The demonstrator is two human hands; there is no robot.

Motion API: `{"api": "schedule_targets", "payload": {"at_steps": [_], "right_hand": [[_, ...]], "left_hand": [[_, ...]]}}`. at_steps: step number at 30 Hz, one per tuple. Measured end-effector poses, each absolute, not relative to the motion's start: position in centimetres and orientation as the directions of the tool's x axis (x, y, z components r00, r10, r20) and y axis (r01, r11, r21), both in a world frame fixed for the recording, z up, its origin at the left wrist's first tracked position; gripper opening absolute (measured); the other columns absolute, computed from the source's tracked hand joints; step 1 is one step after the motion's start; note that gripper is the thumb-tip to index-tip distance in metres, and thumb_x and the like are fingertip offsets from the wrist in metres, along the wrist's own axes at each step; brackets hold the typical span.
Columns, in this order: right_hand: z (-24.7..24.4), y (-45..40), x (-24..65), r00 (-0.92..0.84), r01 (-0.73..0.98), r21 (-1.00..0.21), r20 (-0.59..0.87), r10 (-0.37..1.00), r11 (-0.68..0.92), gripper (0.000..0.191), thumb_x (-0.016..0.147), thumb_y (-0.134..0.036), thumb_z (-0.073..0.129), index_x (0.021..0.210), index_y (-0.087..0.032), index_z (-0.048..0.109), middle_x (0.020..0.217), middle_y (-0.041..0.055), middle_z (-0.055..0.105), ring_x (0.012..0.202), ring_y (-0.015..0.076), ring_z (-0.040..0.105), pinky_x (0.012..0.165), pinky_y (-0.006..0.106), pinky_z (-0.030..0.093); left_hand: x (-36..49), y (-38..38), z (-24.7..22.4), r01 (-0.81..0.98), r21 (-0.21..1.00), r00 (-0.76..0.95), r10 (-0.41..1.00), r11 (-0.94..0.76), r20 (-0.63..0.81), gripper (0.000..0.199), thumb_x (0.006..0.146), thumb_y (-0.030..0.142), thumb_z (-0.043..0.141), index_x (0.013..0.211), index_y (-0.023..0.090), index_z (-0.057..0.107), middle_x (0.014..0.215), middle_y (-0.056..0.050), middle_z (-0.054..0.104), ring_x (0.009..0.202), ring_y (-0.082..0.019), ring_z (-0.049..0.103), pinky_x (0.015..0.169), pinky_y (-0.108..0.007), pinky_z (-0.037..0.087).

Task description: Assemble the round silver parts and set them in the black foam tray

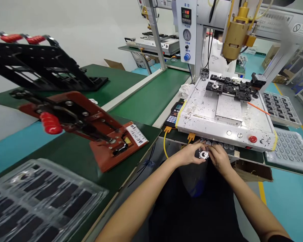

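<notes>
Just in front of the machine's front edge, my left hand [191, 154] pinches a small watch-like part [203, 154] between thumb and fingers. The part has a bright silver rim, a white ring face and a dark centre. From the other side, my right hand [219, 157] is closed with its fingertips against the part's right edge. Whether the right fingers hold anything else is hidden. Behind the hands, a row of round discs [226, 146] lies under the machine's front lip. On the machine's white bed [204, 107] sits a black fixture [229, 88], below a gold-coloured press head [233, 40].
At left stand a red-brown toggle-clamp press [111, 144] and a black clamp fixture [47, 67]. A clear tray [101, 193] lies at lower left. To the right are a tray of dark parts [282, 109] and a wrapped sheet of round discs [290, 149]. A yellow cable [164, 144] hangs nearby.
</notes>
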State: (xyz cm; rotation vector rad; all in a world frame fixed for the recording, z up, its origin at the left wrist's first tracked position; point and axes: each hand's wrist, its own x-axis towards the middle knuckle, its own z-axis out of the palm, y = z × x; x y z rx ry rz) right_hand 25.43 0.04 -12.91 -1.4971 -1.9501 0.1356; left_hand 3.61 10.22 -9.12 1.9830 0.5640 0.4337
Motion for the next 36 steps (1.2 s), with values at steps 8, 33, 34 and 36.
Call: {"api": "schedule_targets", "payload": {"at_steps": [8,33,34,36], "right_hand": [[-14.5,-3.4,25.0,-0.086,0.73,-0.577,0.456,0.886,0.367,0.022,0.105,-0.033,0.059,0.103,-0.028,0.081,0.098,0.0115,0.079,0.083,0.0273,0.07,0.077,0.045,0.059],[-2.3,-4.7,22.7,0.174,-0.1,-0.989,-0.128,0.976,-0.112,0.035,0.088,-0.052,0.087,0.09,-0.022,0.071,0.06,-0.0023,0.066,0.053,0.0147,0.061,0.058,0.031,0.054],[-2.4,-4.8,22.8,0.164,-0.109,-0.988,-0.123,0.979,-0.106,0.033,0.09,-0.051,0.085,0.091,-0.021,0.071,0.062,-0.0022,0.066,0.055,0.0145,0.061,0.06,0.03,0.054],[-2.5,-5.0,23.0,0.127,-0.135,-0.984,-0.13,0.983,-0.113,0.03,0.094,-0.049,0.083,0.094,-0.022,0.07,0.064,-0.0022,0.066,0.057,0.0143,0.061,0.061,0.029,0.053]], "left_hand": [[3.6,10.4,-9.1,0.19,0.899,0.839,0.54,-0.396,0.061,0.036,0.077,0.028,0.088,0.108,0.024,0.069,0.15,-0.013,0.07,0.156,-0.034,0.048,0.129,-0.051,0.033],[0.9,0.9,-2.8,-0.329,0.819,0.549,0.801,0.469,-0.238,0.062,0.076,0.024,0.098,0.131,0.018,0.072,0.123,-0.013,0.082,0.112,-0.031,0.081,0.109,-0.049,0.063],[0.8,0.7,-2.7,-0.34,0.81,0.548,0.801,0.478,-0.243,0.06,0.078,0.026,0.097,0.132,0.018,0.072,0.123,-0.014,0.081,0.112,-0.031,0.081,0.109,-0.05,0.063],[0.7,0.5,-2.5,-0.359,0.794,0.55,0.798,0.491,-0.245,0.055,0.084,0.032,0.093,0.133,0.017,0.073,0.123,-0.015,0.082,0.111,-0.032,0.081,0.109,-0.052,0.062]]}}
